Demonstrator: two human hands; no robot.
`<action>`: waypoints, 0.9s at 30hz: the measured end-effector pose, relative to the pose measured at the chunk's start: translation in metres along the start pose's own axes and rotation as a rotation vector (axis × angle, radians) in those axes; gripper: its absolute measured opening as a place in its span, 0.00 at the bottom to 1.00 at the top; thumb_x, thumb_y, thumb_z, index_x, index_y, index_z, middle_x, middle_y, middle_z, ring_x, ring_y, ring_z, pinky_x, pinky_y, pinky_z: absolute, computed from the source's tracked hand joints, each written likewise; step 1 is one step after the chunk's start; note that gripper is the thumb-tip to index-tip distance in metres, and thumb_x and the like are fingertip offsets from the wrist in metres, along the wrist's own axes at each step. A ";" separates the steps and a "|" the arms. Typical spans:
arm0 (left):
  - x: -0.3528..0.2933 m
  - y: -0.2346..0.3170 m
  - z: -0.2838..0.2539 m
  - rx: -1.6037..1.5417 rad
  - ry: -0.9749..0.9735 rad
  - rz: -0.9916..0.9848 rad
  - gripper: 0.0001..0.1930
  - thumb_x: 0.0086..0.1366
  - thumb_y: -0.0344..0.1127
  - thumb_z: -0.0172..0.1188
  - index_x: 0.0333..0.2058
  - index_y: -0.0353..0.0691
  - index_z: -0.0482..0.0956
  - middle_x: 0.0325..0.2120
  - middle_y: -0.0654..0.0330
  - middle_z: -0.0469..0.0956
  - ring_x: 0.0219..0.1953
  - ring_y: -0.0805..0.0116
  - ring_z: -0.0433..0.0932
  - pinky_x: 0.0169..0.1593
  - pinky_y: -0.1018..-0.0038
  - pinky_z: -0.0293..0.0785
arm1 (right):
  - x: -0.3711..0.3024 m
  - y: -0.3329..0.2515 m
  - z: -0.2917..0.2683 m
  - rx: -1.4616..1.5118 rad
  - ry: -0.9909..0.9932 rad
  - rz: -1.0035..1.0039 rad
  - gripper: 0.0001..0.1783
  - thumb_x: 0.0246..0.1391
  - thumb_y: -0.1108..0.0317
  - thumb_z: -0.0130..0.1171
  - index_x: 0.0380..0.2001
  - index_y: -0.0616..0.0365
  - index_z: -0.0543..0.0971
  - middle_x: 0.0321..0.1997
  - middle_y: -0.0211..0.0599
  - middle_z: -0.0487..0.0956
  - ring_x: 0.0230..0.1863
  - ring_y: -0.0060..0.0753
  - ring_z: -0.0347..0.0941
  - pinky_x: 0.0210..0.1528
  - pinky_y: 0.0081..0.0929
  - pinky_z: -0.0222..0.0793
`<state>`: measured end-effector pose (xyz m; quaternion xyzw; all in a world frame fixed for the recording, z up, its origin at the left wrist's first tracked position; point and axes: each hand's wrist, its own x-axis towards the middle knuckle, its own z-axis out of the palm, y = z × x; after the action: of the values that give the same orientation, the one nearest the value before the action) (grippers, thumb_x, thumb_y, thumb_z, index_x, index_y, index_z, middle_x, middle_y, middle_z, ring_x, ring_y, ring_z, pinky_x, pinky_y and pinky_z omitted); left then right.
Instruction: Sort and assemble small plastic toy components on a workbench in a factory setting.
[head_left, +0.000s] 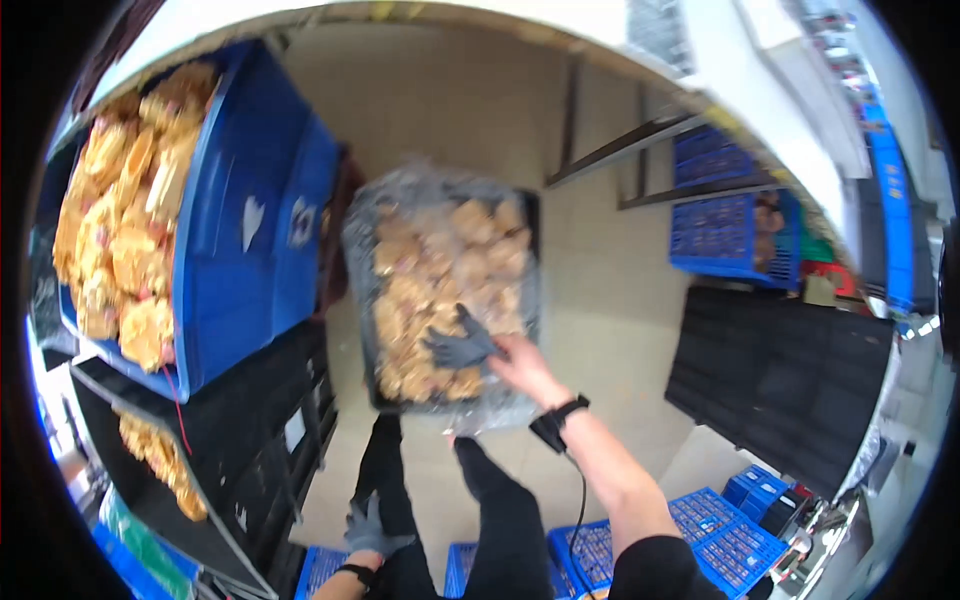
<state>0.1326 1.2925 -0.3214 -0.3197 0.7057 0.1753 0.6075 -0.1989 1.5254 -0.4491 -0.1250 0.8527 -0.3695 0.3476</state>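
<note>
My right hand, in a grey glove, reaches over a bin lined with clear plastic on the floor in front of me. Its fingers are spread over tan, crumpled pieces with pinkish bits, whose exact kind I cannot make out. Nothing shows gripped in that hand. Clear plastic film covers part of the pieces on the right side. My left hand, also gloved in grey, rests on my left leg with its fingers apart and holds nothing.
At left, a big blue crate heaped with similar tan pieces stands above a black crate. Blue slatted crates sit under the white-topped table, near its metal legs. A black crate lies at right; more blue crates are below.
</note>
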 end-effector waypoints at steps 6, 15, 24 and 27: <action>0.002 0.019 -0.014 0.086 -0.049 -0.031 0.68 0.32 0.64 0.75 0.68 0.61 0.38 0.68 0.46 0.37 0.66 0.39 0.51 0.64 0.53 0.59 | -0.097 -0.167 -0.195 0.476 0.260 -0.197 0.18 0.50 0.73 0.62 0.46 0.59 0.75 0.41 0.29 0.75 0.43 0.22 0.71 0.46 0.27 0.69; 0.003 0.021 -0.017 0.137 -0.056 -0.020 0.68 0.32 0.63 0.76 0.68 0.61 0.39 0.68 0.46 0.35 0.67 0.39 0.50 0.64 0.54 0.59 | -0.060 -0.237 -0.347 0.939 0.740 -0.428 0.22 0.63 0.61 0.54 0.56 0.60 0.68 0.49 0.33 0.75 0.39 0.20 0.72 0.42 0.20 0.68; 0.003 0.009 -0.003 0.079 0.009 0.012 0.67 0.34 0.62 0.75 0.68 0.64 0.38 0.68 0.46 0.36 0.66 0.38 0.49 0.61 0.45 0.58 | -0.053 -0.015 -0.069 0.671 0.286 0.309 0.27 0.57 0.60 0.59 0.57 0.58 0.67 0.52 0.39 0.73 0.50 0.29 0.70 0.50 0.27 0.68; 0.007 0.010 0.002 0.118 -0.013 0.024 0.66 0.34 0.62 0.75 0.68 0.63 0.39 0.67 0.45 0.39 0.64 0.36 0.53 0.59 0.45 0.61 | -0.055 0.109 0.022 0.454 0.330 0.456 0.34 0.53 0.60 0.63 0.60 0.59 0.63 0.59 0.46 0.68 0.55 0.37 0.68 0.55 0.33 0.66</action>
<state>0.1273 1.2998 -0.3304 -0.2737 0.7145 0.1424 0.6279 -0.1393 1.6153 -0.5109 0.2101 0.7994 -0.4779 0.2975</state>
